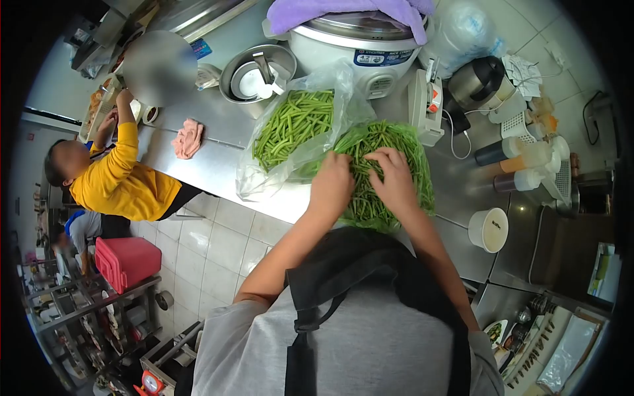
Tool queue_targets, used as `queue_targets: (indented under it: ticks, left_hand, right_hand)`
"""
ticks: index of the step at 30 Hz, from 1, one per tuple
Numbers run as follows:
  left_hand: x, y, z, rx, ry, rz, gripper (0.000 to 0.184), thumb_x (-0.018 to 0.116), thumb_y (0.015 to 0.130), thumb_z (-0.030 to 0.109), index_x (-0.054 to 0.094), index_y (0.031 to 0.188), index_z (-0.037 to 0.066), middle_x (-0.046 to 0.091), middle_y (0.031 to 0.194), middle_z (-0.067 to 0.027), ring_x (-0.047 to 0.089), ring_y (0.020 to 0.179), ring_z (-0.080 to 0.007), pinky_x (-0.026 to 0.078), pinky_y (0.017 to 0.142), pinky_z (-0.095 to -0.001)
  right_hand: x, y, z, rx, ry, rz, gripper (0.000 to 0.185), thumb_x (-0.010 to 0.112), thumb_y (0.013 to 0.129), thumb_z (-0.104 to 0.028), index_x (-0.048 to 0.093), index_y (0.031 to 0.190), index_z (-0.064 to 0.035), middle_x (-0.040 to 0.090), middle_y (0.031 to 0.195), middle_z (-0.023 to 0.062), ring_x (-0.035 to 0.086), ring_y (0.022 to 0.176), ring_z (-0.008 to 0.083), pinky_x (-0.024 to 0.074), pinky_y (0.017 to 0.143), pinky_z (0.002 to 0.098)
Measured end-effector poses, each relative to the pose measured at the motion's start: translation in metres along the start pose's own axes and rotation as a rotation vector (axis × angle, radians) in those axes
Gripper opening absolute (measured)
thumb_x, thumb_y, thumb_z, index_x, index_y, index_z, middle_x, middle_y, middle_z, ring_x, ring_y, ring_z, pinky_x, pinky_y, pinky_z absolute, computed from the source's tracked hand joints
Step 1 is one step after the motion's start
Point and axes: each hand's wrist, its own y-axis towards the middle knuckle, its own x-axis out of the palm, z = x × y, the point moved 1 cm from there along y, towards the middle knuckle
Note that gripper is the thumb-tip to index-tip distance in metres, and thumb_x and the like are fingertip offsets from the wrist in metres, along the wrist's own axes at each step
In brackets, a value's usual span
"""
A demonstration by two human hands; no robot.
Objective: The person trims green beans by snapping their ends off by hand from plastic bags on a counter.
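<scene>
A green plastic bag point(422, 173) of green beans point(370, 208) lies on the steel counter in front of me. My left hand point(332, 181) is at the bag's left side, fingers curled and closed down on the beans. Over the top of the same beans is my right hand point(394, 175), its fingers bent and its thumb apart from them. Just to the left, a clear plastic bag point(254, 188) lies spread out with more green beans point(297, 125) in it. What lies under my fingertips is partly hidden.
Behind the bags stand a rice cooker point(360, 59) and a metal bowl point(290, 58). A kitchen scale point(428, 105), sauce bottles point(515, 165) and a white tub point(489, 230) are at the right. A pink cloth point(188, 138) lies left, near a person in a yellow top point(122, 175).
</scene>
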Motion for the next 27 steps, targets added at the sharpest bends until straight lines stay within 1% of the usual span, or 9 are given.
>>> queue_targets:
  ticks: [2, 5, 9, 12, 16, 17, 20, 23, 27]
  left_hand:
    - [0.010, 0.002, -0.025, -0.098, 0.133, 0.041, 0.037, 0.063, 0.078, 0.011, 0.050, 0.111, 0.003, 0.058, 0.099, -0.0183, 0.060, 0.086, -0.0363, 0.049, 0.073, -0.0441]
    - [0.009, 0.000, -0.036, -0.161, 0.129, -0.104, 0.042, 0.065, 0.079, 0.017, 0.048, 0.114, 0.001, 0.061, 0.093, -0.0218, 0.061, 0.082, -0.0384, 0.049, 0.070, -0.0453]
    - [0.003, 0.000, -0.036, -0.253, 0.234, -0.147, 0.043, 0.065, 0.080, 0.020, 0.048, 0.113, -0.001, 0.063, 0.089, -0.0228, 0.062, 0.080, -0.0391, 0.050, 0.071, -0.0457]
    - [0.007, -0.006, -0.045, -0.234, 0.119, -0.079, 0.045, 0.065, 0.081, 0.025, 0.048, 0.114, -0.001, 0.063, 0.090, -0.0242, 0.062, 0.082, -0.0392, 0.050, 0.072, -0.0462]
    - [-0.001, 0.004, -0.033, -0.384, 0.093, -0.210, 0.037, 0.063, 0.084, 0.029, 0.056, 0.105, 0.000, 0.065, 0.090, -0.0235, 0.063, 0.085, -0.0397, 0.050, 0.073, -0.0476]
    - [-0.002, 0.008, -0.031, -0.405, 0.077, -0.252, 0.033, 0.062, 0.085, 0.028, 0.059, 0.100, -0.001, 0.063, 0.097, -0.0238, 0.061, 0.089, -0.0396, 0.049, 0.076, -0.0470]
    - [0.015, 0.006, -0.036, -0.212, 0.056, -0.022, 0.032, 0.060, 0.086, 0.028, 0.060, 0.099, -0.001, 0.058, 0.102, -0.0239, 0.059, 0.093, -0.0391, 0.049, 0.078, -0.0467]
    - [0.026, 0.017, -0.025, -0.240, 0.122, -0.021, 0.032, 0.057, 0.087, 0.026, 0.060, 0.095, -0.004, 0.055, 0.101, -0.0242, 0.057, 0.094, -0.0396, 0.048, 0.079, -0.0468]
    - [0.041, 0.020, -0.016, -0.262, 0.148, -0.016, 0.032, 0.053, 0.089, 0.024, 0.056, 0.096, -0.008, 0.055, 0.098, -0.0263, 0.060, 0.089, -0.0405, 0.050, 0.077, -0.0455]
  right_hand:
    - [0.009, -0.001, 0.000, 0.007, -0.046, -0.018, 0.035, 0.067, 0.076, -0.016, 0.060, 0.110, -0.0116, 0.050, 0.118, 0.0122, 0.047, 0.111, 0.0313, 0.0393, 0.095, 0.0427]
    - [0.021, -0.009, 0.008, 0.076, -0.140, -0.036, 0.044, 0.069, 0.073, -0.021, 0.058, 0.115, -0.0137, 0.049, 0.125, 0.0116, 0.044, 0.117, 0.0322, 0.0349, 0.100, 0.0460]
    - [0.018, -0.010, 0.019, 0.113, -0.122, -0.025, 0.043, 0.068, 0.075, -0.020, 0.057, 0.116, -0.0145, 0.049, 0.124, 0.0110, 0.044, 0.117, 0.0325, 0.0351, 0.099, 0.0457]
    - [0.017, -0.026, 0.023, 0.131, -0.096, -0.028, 0.042, 0.067, 0.076, -0.019, 0.057, 0.117, -0.0151, 0.048, 0.125, 0.0112, 0.044, 0.116, 0.0333, 0.0359, 0.097, 0.0450]
    - [0.014, -0.015, 0.024, 0.125, -0.109, 0.012, 0.042, 0.068, 0.074, -0.018, 0.058, 0.115, -0.0159, 0.049, 0.122, 0.0123, 0.044, 0.115, 0.0335, 0.0362, 0.096, 0.0448]
    - [0.015, -0.017, 0.026, 0.142, -0.121, -0.002, 0.042, 0.068, 0.074, -0.017, 0.058, 0.115, -0.0159, 0.048, 0.122, 0.0127, 0.044, 0.115, 0.0338, 0.0362, 0.096, 0.0445]
    - [0.008, -0.014, 0.013, 0.133, -0.115, 0.046, 0.042, 0.068, 0.075, -0.014, 0.058, 0.115, -0.0154, 0.046, 0.124, 0.0133, 0.043, 0.115, 0.0341, 0.0353, 0.097, 0.0456]
    - [0.000, -0.012, -0.001, 0.073, -0.069, 0.119, 0.040, 0.067, 0.075, -0.010, 0.058, 0.114, -0.0126, 0.050, 0.118, 0.0126, 0.046, 0.113, 0.0323, 0.0371, 0.096, 0.0434]
    - [0.007, -0.018, -0.002, 0.233, 0.440, -0.075, 0.036, 0.066, 0.076, -0.009, 0.059, 0.112, -0.0092, 0.055, 0.110, 0.0111, 0.049, 0.106, 0.0305, 0.0404, 0.092, 0.0387]
